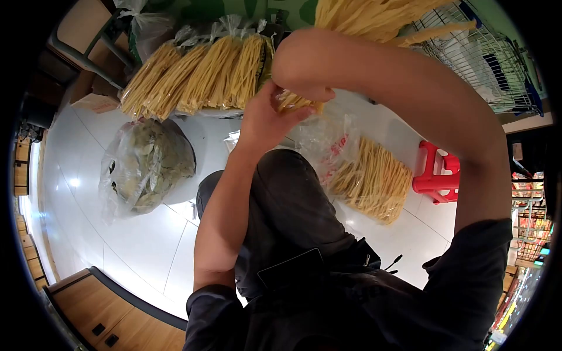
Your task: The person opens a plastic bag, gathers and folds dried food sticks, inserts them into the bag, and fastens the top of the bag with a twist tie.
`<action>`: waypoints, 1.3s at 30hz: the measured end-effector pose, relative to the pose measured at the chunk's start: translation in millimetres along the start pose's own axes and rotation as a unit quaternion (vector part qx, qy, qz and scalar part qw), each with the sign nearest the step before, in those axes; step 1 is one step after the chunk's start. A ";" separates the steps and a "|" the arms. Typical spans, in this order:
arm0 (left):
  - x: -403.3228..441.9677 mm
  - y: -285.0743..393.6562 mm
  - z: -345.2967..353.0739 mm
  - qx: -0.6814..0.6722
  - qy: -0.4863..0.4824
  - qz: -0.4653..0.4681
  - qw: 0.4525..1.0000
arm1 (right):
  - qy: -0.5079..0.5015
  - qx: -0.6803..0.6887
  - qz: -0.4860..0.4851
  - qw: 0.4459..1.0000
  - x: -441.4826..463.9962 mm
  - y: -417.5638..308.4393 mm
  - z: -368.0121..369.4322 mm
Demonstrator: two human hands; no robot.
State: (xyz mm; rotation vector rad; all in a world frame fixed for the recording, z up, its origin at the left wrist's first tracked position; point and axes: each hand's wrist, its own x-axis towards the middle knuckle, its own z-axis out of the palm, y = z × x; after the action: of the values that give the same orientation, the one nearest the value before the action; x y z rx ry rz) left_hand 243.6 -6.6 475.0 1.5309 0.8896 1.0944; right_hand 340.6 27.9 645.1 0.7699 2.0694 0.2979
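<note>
My left hand (265, 120) is wrapped around the side of a clear bag of dried bean curd sticks (300, 103), long and yellow. Above it, my right hand (301, 65) is closed at the bag's upper end, its fingers partly hidden behind the wrist. Just left of my hands stands a row of tied clear bags of the same sticks (202, 76). On the floor to the right lies an open plastic bag (331, 140) with more sticks (374, 181) spilling into view. A pile of loose sticks (374, 17) shows beyond my right forearm.
A clear sack of dried leaves (151, 167) sits on the tiled floor at left. The red stool (436, 175) is at right, with a wire shopping cart (486, 61) behind it. A cardboard box (96, 96) and wooden cabinet (96, 310) border the left side.
</note>
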 end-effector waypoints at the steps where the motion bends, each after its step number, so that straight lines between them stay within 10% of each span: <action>1: 0.5 -1.7 -0.6 -0.023 -0.004 0.000 1.000 | 0.049 -0.027 -0.036 0.998 -2.4 -0.2 4.6; 8: 1.4 10.1 -4.4 -0.110 -0.022 -0.032 0.993 | 0.279 -0.001 -0.060 0.958 -8.6 -4.6 13.3; 10: -0.5 8.9 -2.2 -0.092 -0.023 -0.012 0.995 | 0.143 0.047 -0.020 0.988 0.9 -6.7 0.9; 19: 1.1 7.5 0.8 0.020 0.107 0.068 0.992 | 0.101 0.055 0.035 0.993 -7.9 -7.6 -5.0; 35: -4.6 18.3 -5.9 0.043 0.042 0.068 0.996 | 0.090 0.055 0.025 0.994 9.8 -6.1 -7.2; 39: 1.2 6.6 -4.5 0.052 -0.015 0.077 0.996 | 0.240 0.042 -0.029 0.970 21.6 -11.3 15.0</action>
State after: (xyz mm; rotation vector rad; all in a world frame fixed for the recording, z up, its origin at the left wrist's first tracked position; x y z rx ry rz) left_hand 239.8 -5.6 482.0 1.7215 0.8304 1.1472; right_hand 339.0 31.5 616.7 0.7367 2.5690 0.3937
